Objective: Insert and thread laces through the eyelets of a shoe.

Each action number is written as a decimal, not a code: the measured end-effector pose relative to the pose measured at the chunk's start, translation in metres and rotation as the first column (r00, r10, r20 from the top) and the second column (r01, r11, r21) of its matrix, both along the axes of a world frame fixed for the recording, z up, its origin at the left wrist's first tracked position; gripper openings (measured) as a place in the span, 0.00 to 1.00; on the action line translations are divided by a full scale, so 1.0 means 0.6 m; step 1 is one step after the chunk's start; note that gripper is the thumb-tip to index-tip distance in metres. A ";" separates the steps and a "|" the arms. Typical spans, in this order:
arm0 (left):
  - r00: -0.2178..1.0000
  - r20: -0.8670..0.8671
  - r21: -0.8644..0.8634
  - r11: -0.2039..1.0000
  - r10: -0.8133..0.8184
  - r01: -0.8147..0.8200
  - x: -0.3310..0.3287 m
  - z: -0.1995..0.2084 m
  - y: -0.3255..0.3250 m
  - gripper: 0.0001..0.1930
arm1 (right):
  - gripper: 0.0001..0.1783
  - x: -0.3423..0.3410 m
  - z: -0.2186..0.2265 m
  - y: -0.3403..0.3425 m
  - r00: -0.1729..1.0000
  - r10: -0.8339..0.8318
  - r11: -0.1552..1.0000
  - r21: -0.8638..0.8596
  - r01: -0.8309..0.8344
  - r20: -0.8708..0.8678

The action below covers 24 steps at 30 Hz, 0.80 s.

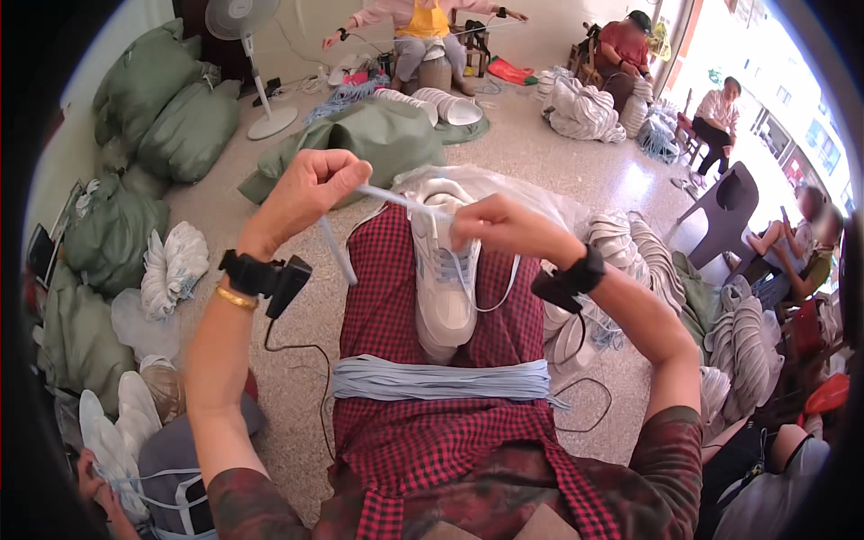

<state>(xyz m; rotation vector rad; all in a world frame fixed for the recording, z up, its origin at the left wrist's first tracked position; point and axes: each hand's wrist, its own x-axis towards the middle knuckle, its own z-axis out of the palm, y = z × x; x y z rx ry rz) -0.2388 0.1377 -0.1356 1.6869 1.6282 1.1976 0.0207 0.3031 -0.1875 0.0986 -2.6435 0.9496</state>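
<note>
A white sneaker (446, 315) with pale blue parts stands between my knees, its toe toward me. Pale blue laces (453, 272) cross its front, and a loop hangs out to the right. Above the far left of the shoe, my left hand (310, 193) pinches a light blue shoelace (393, 195), whose loose end dangles below the fist. That lace stretches across to the shoe's opening, where my right hand (513, 229) has its fingers closed on it; the fingertips are slightly blurred. Across my lap lies a bundle of light blue shoelaces (441, 379).
Green sacks (189, 121) pile up at the left, and another sack (351, 144) lies ahead. Stacked shoes (652, 256) stand at the right near a grey chair (724, 211). A fan (270, 121) stands far left. Several people sit around, one pulling a lace at lower left.
</note>
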 end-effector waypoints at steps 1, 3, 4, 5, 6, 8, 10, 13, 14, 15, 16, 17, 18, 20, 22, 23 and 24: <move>1.000 -0.005 0.007 1.000 0.005 -0.005 -0.002 -0.029 0.011 0.10 | 0.13 0.021 0.026 -0.009 0.983 -0.052 0.867 -0.481 0.131 0.175; 0.997 -0.068 0.214 0.976 0.047 -0.032 -0.001 -0.091 0.038 0.05 | 0.17 0.063 0.057 -0.027 0.994 -0.052 0.584 -0.810 -0.047 -0.095; 0.992 -0.126 0.206 0.978 0.014 0.012 0.028 -0.101 0.057 0.03 | 0.14 0.099 0.062 0.014 0.937 0.113 0.632 -0.704 -0.323 -0.329; 0.984 -0.178 0.188 0.982 0.007 0.027 0.055 -0.116 0.058 0.04 | 0.12 0.129 0.077 0.016 0.908 -0.076 0.499 -0.804 -0.322 -0.411; 0.969 -0.246 0.199 0.977 -0.028 0.078 0.072 -0.123 0.059 0.06 | 0.10 0.160 0.097 0.025 0.878 -0.195 0.421 -0.845 -0.328 -0.438; 0.873 -0.483 0.288 0.929 -0.066 0.230 0.098 -0.128 0.067 0.08 | 0.09 0.231 0.133 0.068 0.796 -0.328 0.496 -0.809 -0.314 -0.509; 0.837 -0.542 0.291 0.919 -0.069 0.265 0.114 -0.129 0.065 0.09 | 0.07 0.304 0.159 0.100 0.733 -0.427 0.490 -0.817 -0.305 -0.529; 0.710 -0.702 0.236 0.926 -0.048 0.295 0.122 -0.130 0.071 0.10 | 0.08 0.419 0.144 0.167 0.715 -0.457 0.520 -0.811 -0.268 -0.530; 0.684 -0.720 0.183 0.920 -0.114 0.347 0.119 -0.132 0.076 0.09 | 0.08 0.447 0.128 0.186 0.690 -0.514 0.515 -0.827 -0.227 -0.509; 0.652 -0.735 0.128 0.906 -0.187 0.404 0.119 -0.135 0.082 0.09 | 0.08 0.474 0.112 0.197 0.657 -0.574 0.508 -0.842 -0.182 -0.488; 0.654 -0.730 0.170 0.874 -0.199 0.455 0.118 -0.136 0.087 0.09 | 0.08 0.491 0.097 0.205 0.662 -0.569 0.511 -0.840 -0.181 -0.488; 0.654 -0.731 0.171 0.877 -0.192 0.449 0.119 -0.139 0.087 0.09 | 0.08 0.504 0.078 0.211 0.589 -0.669 0.463 -0.874 -0.149 -0.454; 0.715 -0.656 0.165 0.878 -0.243 0.450 0.124 -0.141 0.086 0.08 | 0.08 0.513 0.061 0.222 0.505 -0.758 0.409 -0.904 -0.125 -0.413; 0.784 -0.558 0.212 0.866 -0.273 0.453 0.141 -0.137 0.088 0.05 | 0.09 0.542 0.026 0.247 0.448 -0.810 0.371 -0.922 -0.111 -0.379; 0.839 -0.447 0.130 0.905 -0.310 0.405 0.151 -0.120 0.071 0.05 | 0.09 0.566 -0.015 0.282 0.400 -0.850 0.333 -0.938 -0.098 -0.343; 0.892 -0.312 0.035 0.935 -0.326 0.354 0.156 -0.109 0.061 0.05 | 0.09 0.572 -0.031 0.294 0.393 -0.851 0.321 -0.938 -0.132 -0.347; 0.881 -0.293 -0.010 0.922 -0.372 0.386 0.158 -0.095 0.055 0.07 | 0.09 0.579 -0.043 0.308 0.331 -0.891 0.294 -0.950 -0.106 -0.312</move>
